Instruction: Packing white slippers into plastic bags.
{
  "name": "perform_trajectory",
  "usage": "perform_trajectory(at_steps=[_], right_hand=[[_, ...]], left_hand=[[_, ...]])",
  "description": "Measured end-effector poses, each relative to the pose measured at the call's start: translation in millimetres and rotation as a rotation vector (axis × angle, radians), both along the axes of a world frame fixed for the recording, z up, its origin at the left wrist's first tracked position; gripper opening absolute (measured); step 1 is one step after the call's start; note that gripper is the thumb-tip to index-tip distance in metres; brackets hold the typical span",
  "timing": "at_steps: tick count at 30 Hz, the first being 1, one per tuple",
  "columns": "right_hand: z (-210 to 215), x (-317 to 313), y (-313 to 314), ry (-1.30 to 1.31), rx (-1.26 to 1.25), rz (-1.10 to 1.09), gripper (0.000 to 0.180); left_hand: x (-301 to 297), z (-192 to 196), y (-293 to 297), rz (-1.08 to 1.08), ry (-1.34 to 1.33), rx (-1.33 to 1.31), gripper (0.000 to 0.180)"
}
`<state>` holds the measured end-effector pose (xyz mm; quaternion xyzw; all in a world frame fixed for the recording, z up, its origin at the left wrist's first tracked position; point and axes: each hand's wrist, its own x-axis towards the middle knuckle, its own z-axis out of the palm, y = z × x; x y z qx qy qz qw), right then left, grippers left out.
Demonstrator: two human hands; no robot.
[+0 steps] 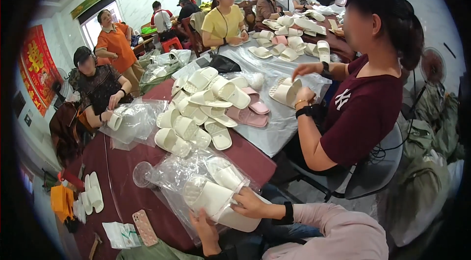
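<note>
A cream-white slide slipper [216,196] with a broad strap and a dimpled footbed is between my two hands, near the table's front edge. My left hand [203,229] is closed on its near left side. At the strap's right edge, my right hand [249,204] grips the slipper with bent fingers. Just beyond it lies a second white slipper [226,173]. Clear plastic bags [169,174] spread out under and beside both slippers.
A heap of white slippers [196,108] and pink slippers [249,115] rises farther back. At left lie a phone [144,227], a white packet [121,235], a hammer [95,246] and a white slipper pair [92,193]. A co-worker in maroon [360,112] sits at right; others sit behind.
</note>
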<state>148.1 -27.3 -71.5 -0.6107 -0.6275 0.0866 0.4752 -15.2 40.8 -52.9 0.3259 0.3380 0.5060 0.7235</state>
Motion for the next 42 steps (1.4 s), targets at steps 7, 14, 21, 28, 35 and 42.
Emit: perform_trajectory(at_steps=[7,14,21,28,35,42], right_hand=[[1.3,7.5,-5.4,0.036,-0.059,0.107,0.025],[-6.3,22.0,-10.7,0.037,-0.143,0.239,0.036],[-6.4,23.9,-13.2,0.023,-0.119,0.301,0.029],[-0.3,32.3,-22.6,0.191,-0.058,0.327,0.040],[6.5,25.4,-32.2,0.249,-0.462,0.477,0.044],[12.7,10.2,-36.2,0.370,-0.305,0.399,0.041]], left_hand=[[-28.2,-43.2,30.4,0.053,0.187,0.055,0.042],[-17.6,-0.3,20.1,0.326,0.202,0.305,0.047],[-38.0,-15.0,37.6,0.238,0.403,0.345,0.063],[-43.5,-0.4,29.1,0.085,0.278,0.561,0.071],[-31.4,-0.7,26.6,0.383,0.868,0.641,0.057],[-35.3,-10.7,32.0,0.480,0.800,0.773,0.051]])
